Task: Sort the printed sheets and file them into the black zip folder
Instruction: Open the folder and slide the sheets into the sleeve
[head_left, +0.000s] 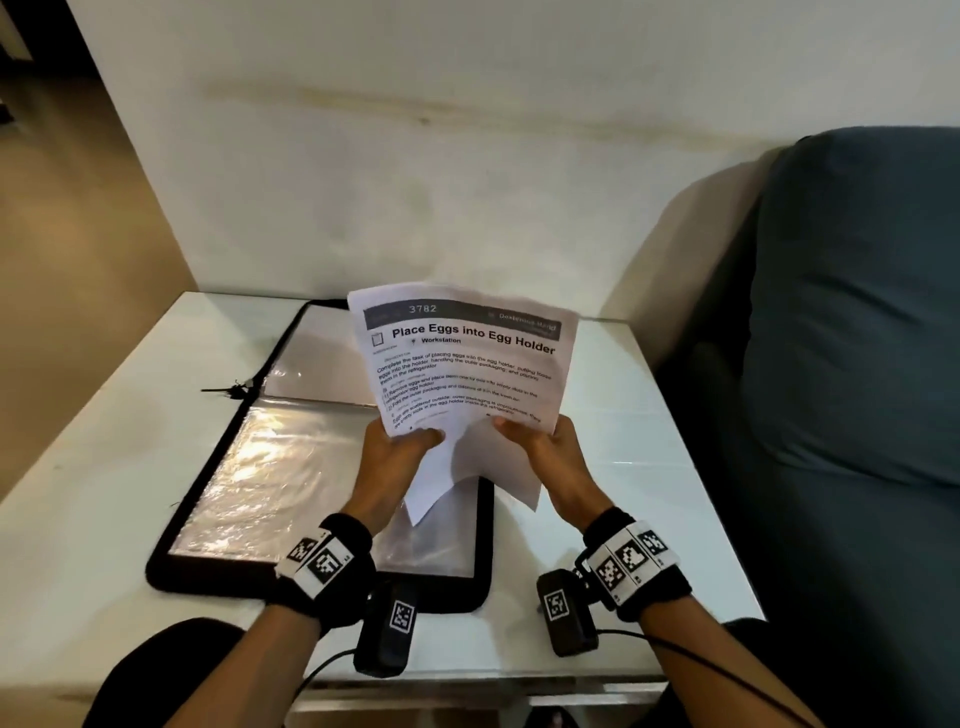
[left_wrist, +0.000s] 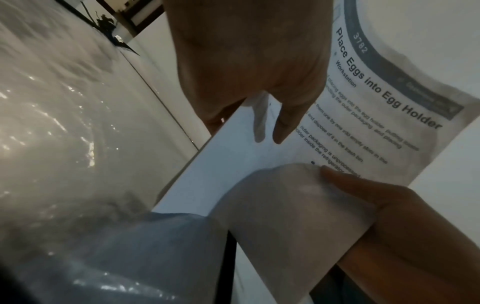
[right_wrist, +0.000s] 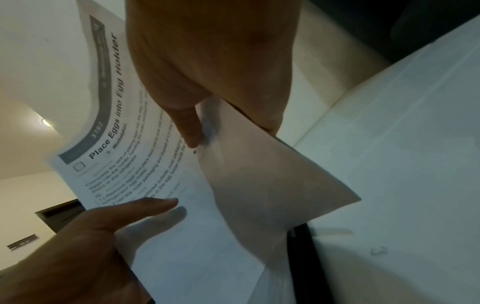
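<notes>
The left hand (head_left: 395, 457) gripped the lower left part of the printed sheets (head_left: 462, 358), thumb on the printed face and fingers curled behind, and the right hand (head_left: 545, 457) pinched the lower right part the same way, its thumb pressed on the front page. Between the two hands the bottom edges of the sheets had splayed apart: one corner hung down beside the left wrist and another pointed down beside the right wrist, so the stack was not squared. The top page, headed "Place Eggs into Egg Holder", rose away from the hands, tilted, with its upper edge free in the air in front of the wall (head_left: 415, 156). Directly beneath the hands and out to their left lay the black zip folder (head_left: 171, 551), opened flat on the white table (head_left: 78, 519), its clear plastic sleeves (head_left: 270, 467) facing up and shining. The folder's near edge lay just short of the table's front edge below the wrists, and its zip pull stuck out past its left border. To the right of the right hand a strip of bare table ran to the edge, and beyond that stood a dark blue-grey sofa (head_left: 857, 312).
</notes>
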